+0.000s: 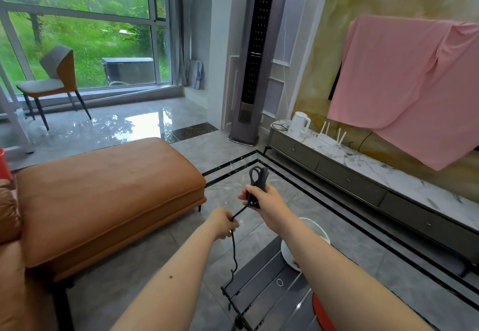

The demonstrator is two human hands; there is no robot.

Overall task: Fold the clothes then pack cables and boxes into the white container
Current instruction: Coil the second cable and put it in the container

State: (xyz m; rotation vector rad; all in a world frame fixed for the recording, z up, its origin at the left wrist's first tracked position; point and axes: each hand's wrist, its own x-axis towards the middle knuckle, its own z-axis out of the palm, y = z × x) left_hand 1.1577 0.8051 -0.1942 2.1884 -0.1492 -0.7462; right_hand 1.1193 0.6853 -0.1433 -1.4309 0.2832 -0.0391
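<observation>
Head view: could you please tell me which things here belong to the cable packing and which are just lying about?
In the job:
- black cable, coiled in the right hand, fed by the left hand
- white container, on the table beneath the right arm

Lying about:
- ottoman
- chair
- kettle
- router
- pink cloth, draped on the wall

The grey tiled floor (145, 279) carries an orange leather ottoman (103, 196) at the left, a chair (51, 82) by the window, and a tall standing air conditioner (255, 58) in the far corner. A low dark desk (261, 297) stands on it near the bottom edge; a white round container (287, 255) sits at the desk's far right corner, and a red object (324, 315) rests at its near right edge. Along the right wall, a marble-topped cabinet (363, 165) bears a white kettle (298, 123) at its far end and a white router (329, 136) just beside it.
</observation>
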